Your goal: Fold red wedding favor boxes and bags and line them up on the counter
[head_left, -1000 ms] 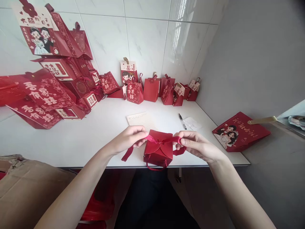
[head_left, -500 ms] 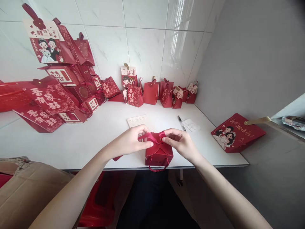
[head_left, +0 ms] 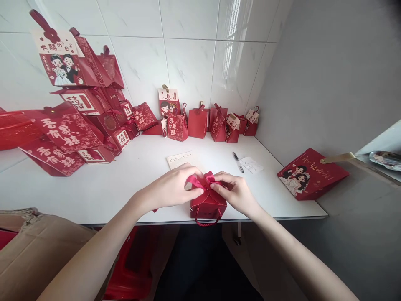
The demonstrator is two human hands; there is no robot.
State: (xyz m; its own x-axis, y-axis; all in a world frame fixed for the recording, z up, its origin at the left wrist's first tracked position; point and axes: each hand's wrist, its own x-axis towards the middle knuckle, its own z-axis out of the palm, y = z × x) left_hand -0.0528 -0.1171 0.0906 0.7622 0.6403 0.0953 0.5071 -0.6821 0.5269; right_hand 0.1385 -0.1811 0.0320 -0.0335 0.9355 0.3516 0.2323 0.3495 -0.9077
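A small red gift box (head_left: 209, 209) stands near the front edge of the white table, a twisted cord handle (head_left: 208, 224) hanging over its front. On its folded top lies a red ribbon (head_left: 209, 177), looped up in the middle. My left hand (head_left: 180, 186) pinches the ribbon from the left, thumb tip close to the knot. From the right, my right hand (head_left: 234, 190) pinches the same ribbon with thumb and forefinger. The fingertips partly hide the knot. A ribbon end pokes out below my left wrist.
Behind the box lie a notepad (head_left: 184, 159), a black pen (head_left: 238, 162) and a slip of paper (head_left: 251, 164). Stacked red boxes (head_left: 109, 121) fill the left, and more boxes (head_left: 198, 123) line the wall. A large red box (head_left: 312, 174) leans at the right. A cardboard box (head_left: 40, 251) is lower left.
Both hands have shifted slightly at the knot. The ribbon now rises in a loop between them, and less of its tail shows below the left wrist.
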